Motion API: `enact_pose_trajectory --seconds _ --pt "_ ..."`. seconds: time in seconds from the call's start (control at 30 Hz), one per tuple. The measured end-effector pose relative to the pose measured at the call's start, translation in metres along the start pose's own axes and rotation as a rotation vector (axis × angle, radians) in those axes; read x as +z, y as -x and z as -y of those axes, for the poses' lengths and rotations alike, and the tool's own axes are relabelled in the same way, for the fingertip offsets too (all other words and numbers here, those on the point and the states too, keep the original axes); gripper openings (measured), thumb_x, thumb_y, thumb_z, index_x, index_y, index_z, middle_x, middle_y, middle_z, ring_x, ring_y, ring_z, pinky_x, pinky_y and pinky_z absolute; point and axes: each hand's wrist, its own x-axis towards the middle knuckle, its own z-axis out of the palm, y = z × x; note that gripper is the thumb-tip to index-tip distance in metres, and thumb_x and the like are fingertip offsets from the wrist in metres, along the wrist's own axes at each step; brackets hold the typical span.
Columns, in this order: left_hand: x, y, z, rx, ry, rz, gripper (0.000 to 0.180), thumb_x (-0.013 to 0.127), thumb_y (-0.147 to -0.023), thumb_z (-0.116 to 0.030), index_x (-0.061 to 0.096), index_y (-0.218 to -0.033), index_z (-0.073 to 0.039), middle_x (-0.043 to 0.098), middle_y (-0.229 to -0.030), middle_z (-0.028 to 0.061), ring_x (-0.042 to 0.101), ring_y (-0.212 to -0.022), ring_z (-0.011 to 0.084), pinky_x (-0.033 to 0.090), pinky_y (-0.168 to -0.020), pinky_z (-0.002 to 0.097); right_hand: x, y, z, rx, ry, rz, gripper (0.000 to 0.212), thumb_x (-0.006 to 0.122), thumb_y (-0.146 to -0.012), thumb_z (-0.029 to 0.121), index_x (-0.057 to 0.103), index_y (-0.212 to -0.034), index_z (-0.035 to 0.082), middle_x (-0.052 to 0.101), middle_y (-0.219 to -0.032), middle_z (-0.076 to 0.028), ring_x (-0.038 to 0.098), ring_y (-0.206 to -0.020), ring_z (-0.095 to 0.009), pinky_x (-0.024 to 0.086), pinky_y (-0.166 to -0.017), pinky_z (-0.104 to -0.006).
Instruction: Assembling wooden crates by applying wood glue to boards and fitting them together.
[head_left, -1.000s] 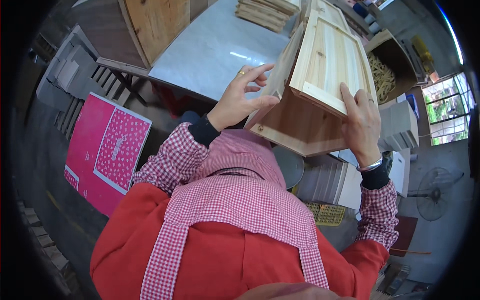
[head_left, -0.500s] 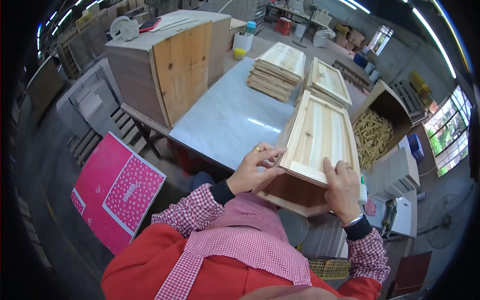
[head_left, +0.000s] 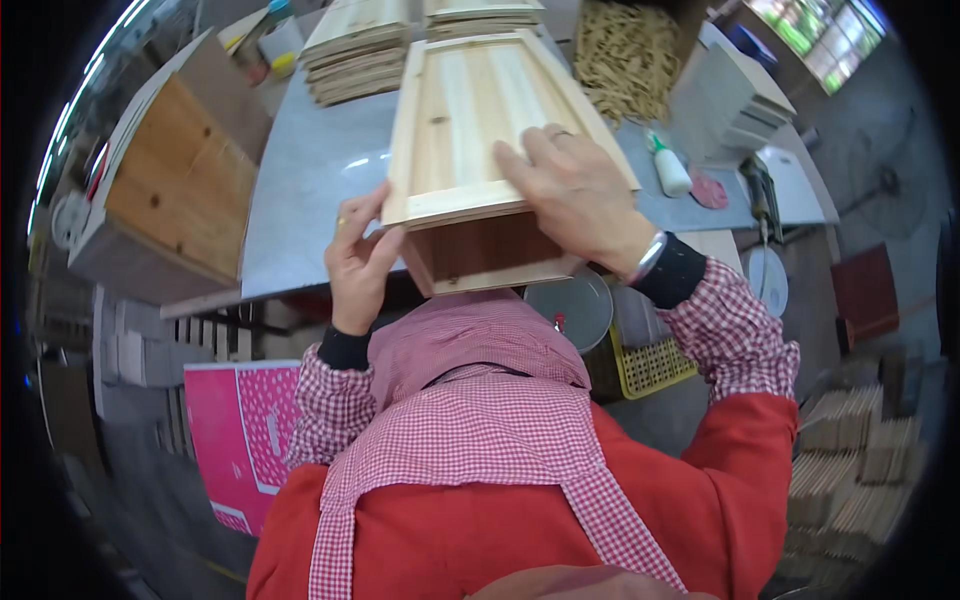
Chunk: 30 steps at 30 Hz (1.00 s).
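Note:
A pale framed wooden panel (head_left: 470, 115) lies on top of an open-fronted wooden box (head_left: 495, 258) at the table's near edge. My left hand (head_left: 358, 262) pinches the panel's near left corner between bent fingers and thumb. At the near right, my right hand (head_left: 585, 200) is closed over the front edge, its fingers bent on the top face; its thumb is hidden. The box's dark inside shows below the panel's front edge.
Stacked panels (head_left: 355, 75) stand behind on the grey table (head_left: 300, 215). A large wooden cabinet (head_left: 180, 190) is at left. Right of the box are a white glue bottle (head_left: 672, 172), a power tool (head_left: 762, 195) and a carton of wood pieces (head_left: 625, 50). A yellow crate (head_left: 650, 372) sits below.
My view has turned right and down, so the scene sits further left and higher. Both hands stay at the panel's front corners, and the panel still rests on the box.

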Motion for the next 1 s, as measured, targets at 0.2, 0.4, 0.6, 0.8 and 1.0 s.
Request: enact_pose_trajectory --seconds 0.2,0.4,0.6,0.8,1.0 --pt "0.005 0.005 0.002 0.010 -0.022 -0.041 0.046 0.058 -0.084 0.005 0.053 -0.130 0.000 0.051 -0.117 0.0059 0.049 -0.111 0.0164 0.037 -0.100 0.0286 0.002 0.014 0.001 0.032 0.007 -0.047 0.033 0.059 -0.071 0.007 0.060 -0.104 0.002 0.054 -0.082 -0.008 0.058 -0.079 -0.023 0.047 -0.067 -0.0321" --pt "0.006 0.007 0.001 0.009 -0.009 -0.072 0.046 0.058 -0.084 0.003 0.053 -0.130 0.001 0.052 -0.117 0.0061 0.048 -0.113 0.0173 0.032 -0.104 0.0306 0.003 0.016 0.003 0.043 0.034 -0.058 0.028 0.059 -0.074 0.012 0.061 -0.100 0.001 0.055 -0.080 -0.007 0.058 -0.079 -0.021 0.047 -0.066 -0.0305" --pt "-0.002 0.008 0.001 0.041 -0.086 -0.034 0.046 0.059 -0.084 0.001 0.053 -0.130 0.001 0.052 -0.117 0.0068 0.049 -0.114 0.0182 0.034 -0.102 0.0305 0.003 0.018 0.007 0.083 -0.005 -0.031 0.028 0.060 -0.073 0.011 0.061 -0.099 0.001 0.056 -0.081 -0.008 0.058 -0.079 -0.021 0.047 -0.065 -0.0306" --pt "-0.003 0.000 -0.001 0.019 -0.131 -0.003 0.045 0.059 -0.084 0.001 0.054 -0.129 0.001 0.052 -0.117 0.0077 0.049 -0.114 0.0188 0.041 -0.094 0.0281 0.002 0.023 0.003 0.132 -0.085 -0.033 0.035 0.065 -0.071 0.011 0.061 -0.104 0.000 0.056 -0.086 -0.010 0.058 -0.085 -0.025 0.046 -0.071 -0.0334" --pt "-0.015 0.003 0.001 0.070 -0.229 0.020 0.047 0.061 -0.082 0.002 0.053 -0.128 0.000 0.048 -0.123 0.0092 0.049 -0.113 0.0183 0.045 -0.088 0.0274 -0.030 0.055 -0.031 0.151 -0.468 -0.212 0.052 0.075 -0.071 0.018 0.060 -0.118 0.003 0.061 -0.110 -0.015 0.057 -0.103 -0.031 0.046 -0.086 -0.0373"
